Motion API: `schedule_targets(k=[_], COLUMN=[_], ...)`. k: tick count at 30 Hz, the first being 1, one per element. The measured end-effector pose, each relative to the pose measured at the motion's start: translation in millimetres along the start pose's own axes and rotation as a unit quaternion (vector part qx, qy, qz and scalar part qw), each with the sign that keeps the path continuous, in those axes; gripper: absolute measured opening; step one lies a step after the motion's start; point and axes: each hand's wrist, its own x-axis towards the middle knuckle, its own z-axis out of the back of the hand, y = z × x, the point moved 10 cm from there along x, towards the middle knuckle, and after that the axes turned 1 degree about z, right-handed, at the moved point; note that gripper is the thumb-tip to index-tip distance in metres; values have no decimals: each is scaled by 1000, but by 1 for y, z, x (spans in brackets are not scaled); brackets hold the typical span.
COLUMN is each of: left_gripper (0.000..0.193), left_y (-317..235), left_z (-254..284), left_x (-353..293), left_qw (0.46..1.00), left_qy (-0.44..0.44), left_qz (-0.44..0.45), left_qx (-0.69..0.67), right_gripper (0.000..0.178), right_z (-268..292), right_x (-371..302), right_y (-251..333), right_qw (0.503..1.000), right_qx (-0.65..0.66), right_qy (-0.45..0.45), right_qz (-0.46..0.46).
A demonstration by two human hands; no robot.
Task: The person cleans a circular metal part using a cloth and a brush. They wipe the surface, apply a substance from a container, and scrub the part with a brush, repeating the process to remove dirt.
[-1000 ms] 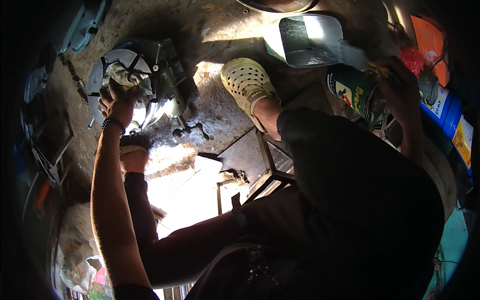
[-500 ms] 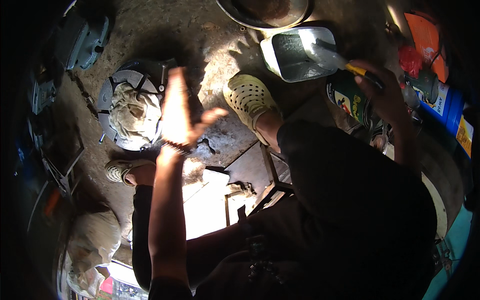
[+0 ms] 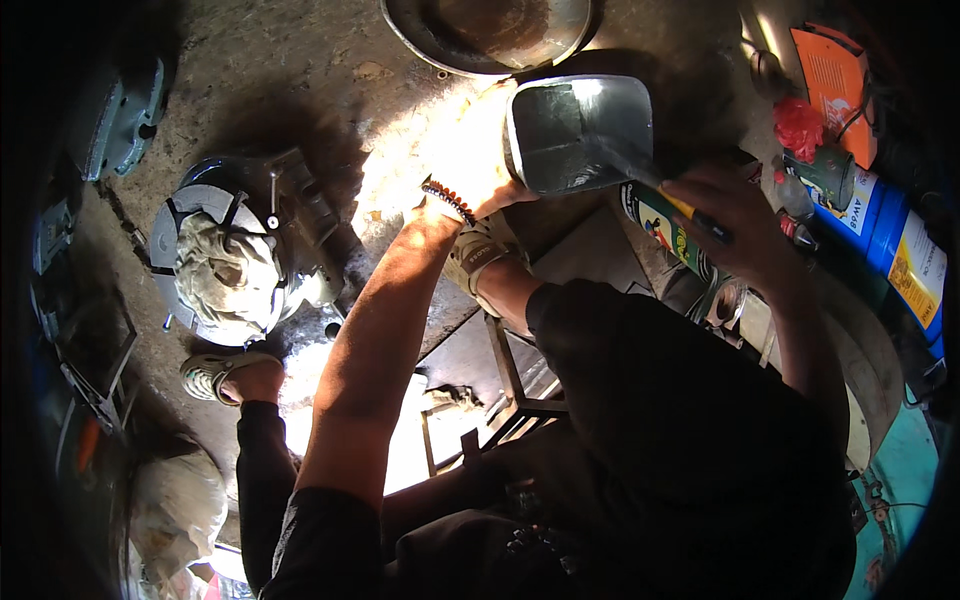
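My left hand (image 3: 487, 150), washed out by bright light, grips the left side of a rectangular metal container (image 3: 515, 150). Its thumb shows by the lower left corner; the other fingers are lost in glare. My right hand (image 3: 735, 215) is closed around the yellow-and-black handle of a paintbrush (image 3: 680, 203). The brush's dark head reaches inside the container. To the left, a crumpled pale cloth (image 3: 225, 275) lies on a round slotted metal chuck (image 3: 180, 203), apart from both hands.
A round metal pan (image 3: 485, 68) lies beyond the container. At right stand a dark green can (image 3: 650, 225), a blue bucket (image 3: 870, 220), an orange case (image 3: 832, 90) and a red crumpled bag (image 3: 798, 128). My clogged feet flank a metal frame (image 3: 510, 370). A plastic bag (image 3: 180, 500) sits lower left.
My left hand has moved right from beside the cloth and taken hold of the container. The container now looks tilted. The brush in my right hand has shifted lower, its head still inside.
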Motion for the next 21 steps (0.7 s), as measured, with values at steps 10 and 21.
schedule_targets(k=[10, 21], left_gripper=[105, 101], left_y=[0, 3], left_z=[-8, 1], left_x=[-4, -7], left_qw=[998, 996], left_qy=[-3, 16], left_qz=[2, 49], left_qx=[60, 78], right_gripper=[46, 34], right_z=[-12, 24], right_x=[-26, -31], right_y=[13, 14], right_qw=[991, 999], right_qx=[-86, -21], right_qy=[103, 18], right_qz=[-18, -44])
